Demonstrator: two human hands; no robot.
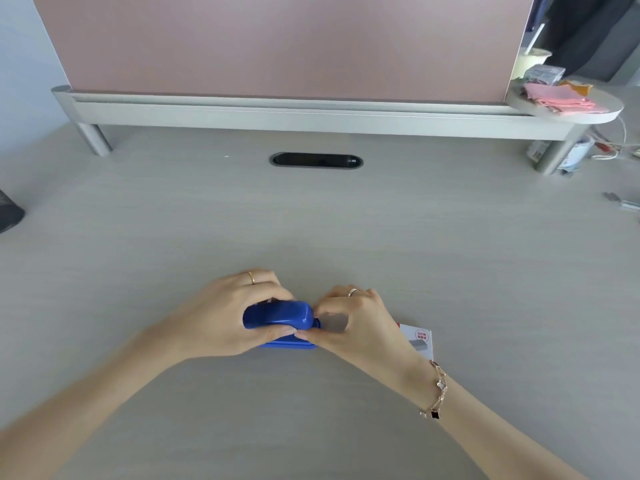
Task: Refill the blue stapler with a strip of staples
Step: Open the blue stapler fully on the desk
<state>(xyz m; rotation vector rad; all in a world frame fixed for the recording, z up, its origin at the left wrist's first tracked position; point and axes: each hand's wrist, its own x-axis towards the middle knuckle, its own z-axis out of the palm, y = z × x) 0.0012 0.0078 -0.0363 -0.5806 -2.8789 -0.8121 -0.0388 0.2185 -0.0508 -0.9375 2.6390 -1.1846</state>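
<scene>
The blue stapler (277, 315) lies on the desk (311, 220) near the front middle, its nose pointing right. My left hand (225, 313) wraps around its back half, thumb on the near side. My right hand (360, 320) pinches at the stapler's front end with thumb and forefinger; what sits between those fingertips is hidden. A small white and red staple box (420, 339) lies on the desk just right of my right hand, partly covered by the wrist. No loose strip of staples shows.
A grey monitor riser (311, 116) with a pink panel spans the back. A black cable slot (316, 160) sits in the desk behind the hands. A dark object (8, 213) is at the left edge, small metal pieces (623, 201) at the right edge.
</scene>
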